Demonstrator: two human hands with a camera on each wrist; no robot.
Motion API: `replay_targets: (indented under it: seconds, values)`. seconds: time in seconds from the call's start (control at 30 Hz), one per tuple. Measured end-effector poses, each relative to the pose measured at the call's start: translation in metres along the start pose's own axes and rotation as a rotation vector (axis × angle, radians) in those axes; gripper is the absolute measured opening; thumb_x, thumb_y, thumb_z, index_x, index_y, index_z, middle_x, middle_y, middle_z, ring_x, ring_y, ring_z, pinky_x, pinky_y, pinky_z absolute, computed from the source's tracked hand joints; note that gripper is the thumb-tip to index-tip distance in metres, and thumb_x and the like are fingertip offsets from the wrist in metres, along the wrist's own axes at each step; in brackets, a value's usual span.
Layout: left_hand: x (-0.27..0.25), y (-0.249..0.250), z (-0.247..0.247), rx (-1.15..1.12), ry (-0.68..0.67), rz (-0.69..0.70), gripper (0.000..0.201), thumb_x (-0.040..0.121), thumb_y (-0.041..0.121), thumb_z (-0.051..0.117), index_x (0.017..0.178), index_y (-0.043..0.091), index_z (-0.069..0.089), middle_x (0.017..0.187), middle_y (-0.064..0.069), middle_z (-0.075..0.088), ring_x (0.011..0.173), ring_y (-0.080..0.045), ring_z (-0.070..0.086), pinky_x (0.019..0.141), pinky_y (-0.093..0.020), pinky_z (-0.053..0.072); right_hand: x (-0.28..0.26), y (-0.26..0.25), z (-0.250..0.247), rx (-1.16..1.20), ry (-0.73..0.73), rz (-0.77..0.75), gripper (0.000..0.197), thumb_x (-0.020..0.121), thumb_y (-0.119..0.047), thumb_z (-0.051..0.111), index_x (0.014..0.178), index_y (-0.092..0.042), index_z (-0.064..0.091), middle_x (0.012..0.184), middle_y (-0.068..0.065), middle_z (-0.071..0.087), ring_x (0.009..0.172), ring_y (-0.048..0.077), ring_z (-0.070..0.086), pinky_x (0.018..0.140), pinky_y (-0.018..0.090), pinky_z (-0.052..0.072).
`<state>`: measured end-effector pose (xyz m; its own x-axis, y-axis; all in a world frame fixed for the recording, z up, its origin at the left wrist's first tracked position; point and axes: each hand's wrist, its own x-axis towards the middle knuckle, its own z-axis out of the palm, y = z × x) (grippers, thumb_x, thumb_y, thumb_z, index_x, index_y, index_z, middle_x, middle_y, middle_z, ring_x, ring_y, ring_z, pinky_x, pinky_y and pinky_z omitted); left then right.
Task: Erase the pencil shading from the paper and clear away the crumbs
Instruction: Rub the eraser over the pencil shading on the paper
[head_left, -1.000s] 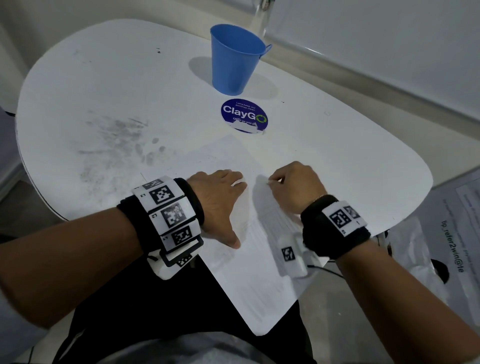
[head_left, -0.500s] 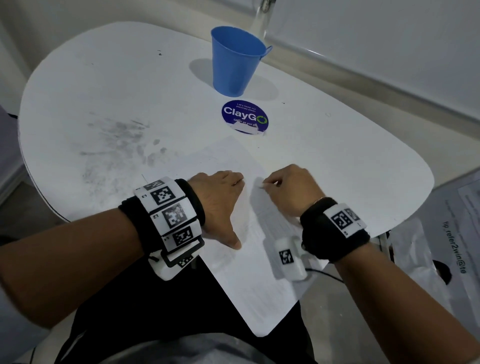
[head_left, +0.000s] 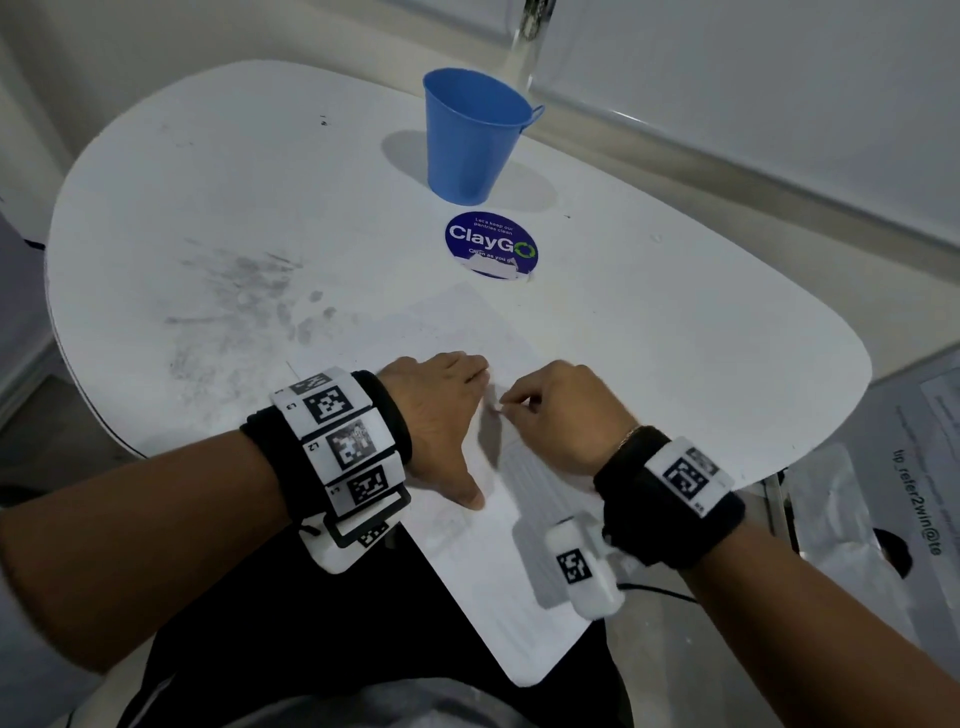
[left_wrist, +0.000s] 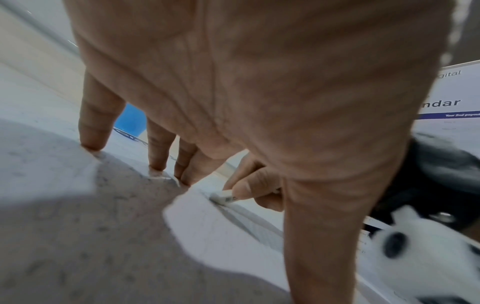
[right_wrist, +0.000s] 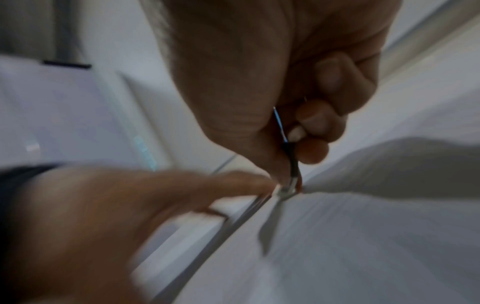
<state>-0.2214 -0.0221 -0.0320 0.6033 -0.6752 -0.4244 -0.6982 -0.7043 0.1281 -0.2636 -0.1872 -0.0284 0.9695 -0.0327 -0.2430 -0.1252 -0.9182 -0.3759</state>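
The left hand lies flat on the sheet of paper, fingers straight and spread, fingertips pressing the sheet down and the thumb stretched back toward the person. Just to its right, nearly touching its forefinger, the right hand is curled and pinches a small white eraser between thumb and fingers. The eraser's tip touches the paper right beside the left hand's fingertips. A grey band of pencil shading runs from under the eraser tip back toward the right wrist, between the two hands. The right wrist view is blurred and shows little more than the pinch. The paper rests on the white table, reaching from under both hands to the near edge. Beyond the hands, past the paper's far corner, a round blue ClayGo sticker is stuck to the table, and a blue bucket stands upright just behind it. Left of the left hand the table carries grey smudges. Any crumbs are too small to make out.
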Motion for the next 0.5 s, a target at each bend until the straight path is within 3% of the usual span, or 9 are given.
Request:
replay_targets:
  seconds: [0.13,0.27,0.4,0.5]
  values:
    - [0.000,0.000,0.003,-0.015,0.012,-0.001,0.124,0.072,0.078,0.066,0.158,0.009,0.010,0.165,0.001,0.012,0.152,-0.015,0.015,0.118,-0.043,0.032,0.013,0.028,-0.021,0.048,0.128,0.211,0.017,0.090,-0.021,0.061,0.089,-0.018,0.078,0.080,-0.004,0.068,0.089,0.021,0.065,0.073,0.024,0.044]
    - [0.002,-0.001,0.003,-0.016,0.016,0.001,0.116,0.070,0.078,0.067,0.153,0.011,0.022,0.158,0.002,0.024,0.147,-0.016,0.026,0.113,-0.043,0.037,-0.016,0.005,0.003,-0.006,0.045,0.023,0.021,0.092,-0.021,0.058,0.087,-0.016,0.077,0.083,-0.003,0.074,0.079,0.017,0.066,0.074,0.030,0.054]
    - [0.001,-0.001,0.004,-0.020,0.023,0.000,0.119,0.070,0.078,0.066,0.155,0.011,0.017,0.161,0.004,0.020,0.149,-0.015,0.022,0.115,-0.043,0.035,0.000,0.026,-0.013,0.041,0.152,0.161,0.018,0.092,-0.022,0.061,0.094,-0.020,0.078,0.095,-0.004,0.075,0.090,0.016,0.066,0.078,0.021,0.045]
    - [0.000,-0.001,0.003,-0.010,0.008,-0.001,0.122,0.072,0.078,0.066,0.157,0.010,0.012,0.164,0.002,0.015,0.151,-0.015,0.017,0.117,-0.043,0.034,-0.008,0.018,-0.007,0.026,0.143,0.107,0.020,0.093,-0.021,0.059,0.092,-0.017,0.078,0.092,-0.001,0.075,0.086,0.018,0.067,0.078,0.027,0.052]
